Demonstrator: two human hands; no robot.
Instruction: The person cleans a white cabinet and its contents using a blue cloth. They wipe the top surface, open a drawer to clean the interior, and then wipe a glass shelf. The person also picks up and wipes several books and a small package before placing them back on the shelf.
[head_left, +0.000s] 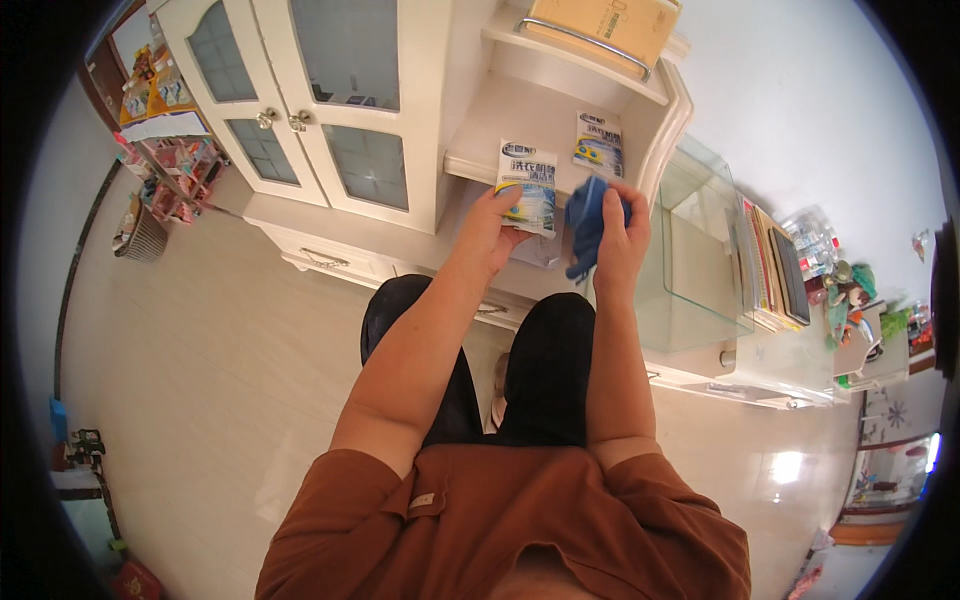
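Observation:
Between the thumb and fingers of my left hand (496, 229) is a white, blue and yellow printed sachet (534, 180), held upright with its printed face towards me. My right hand (624, 240) grips a crumpled blue cloth (586, 225), which hangs just right of the sachet without plainly touching it. A second, similar packet (599, 144) rests on the cream shelf (517, 105) beyond my hands. Below the held sachet, a pale sheet or packet (541, 251) shows in part in the lower compartment, mostly hidden by my left hand.
On the upper shelf, a yellow book or folder (604, 26) stands behind a metal rail (585, 49). Glass panels (701, 247) border the right side, beside stacked books (772, 262). To the left is a cabinet with glazed doors (349, 67). A woven basket (140, 232) sits on the floor.

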